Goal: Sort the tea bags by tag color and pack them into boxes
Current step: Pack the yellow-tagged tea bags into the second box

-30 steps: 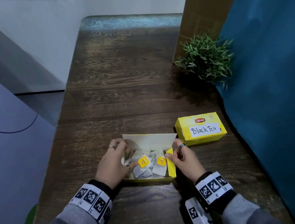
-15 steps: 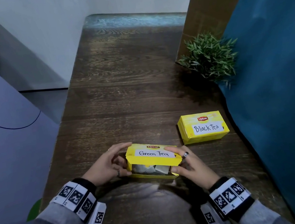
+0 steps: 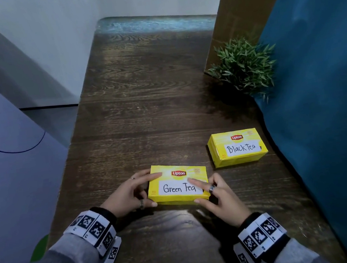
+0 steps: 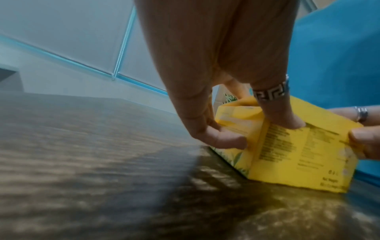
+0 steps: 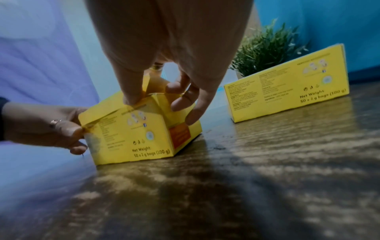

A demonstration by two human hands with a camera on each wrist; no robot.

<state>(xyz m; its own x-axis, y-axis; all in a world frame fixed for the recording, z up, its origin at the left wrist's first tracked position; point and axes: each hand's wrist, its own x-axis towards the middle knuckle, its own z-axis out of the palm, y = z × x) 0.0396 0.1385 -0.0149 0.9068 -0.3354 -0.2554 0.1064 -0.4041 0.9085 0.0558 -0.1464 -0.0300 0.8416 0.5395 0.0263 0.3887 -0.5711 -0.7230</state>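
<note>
Two yellow Lipton boxes sit on the dark wooden table [image 3: 143,104], both with lids down. The nearer one, the Green Tea box [image 3: 178,184], carries a red Lipton logo and a white label handwritten "Green Tea"; its front panel reads "Net Weight 50 x 2 g bags (100 g)". The Black Tea box [image 3: 236,146] lies at about 1 o'clock from it, well apart, with the same logo and a white label handwritten "Black Tea".

The left hand [image 3: 128,194] grips the Green Tea box's left end, fingers curled over its top edge and thumb at the front corner. The right hand [image 3: 216,198] holds the right end, forefinger laid across the label, thumb pinching the front corner.

One small green plant [image 3: 244,65] stands at 1 o'clock, beyond the Black Tea box.
</note>
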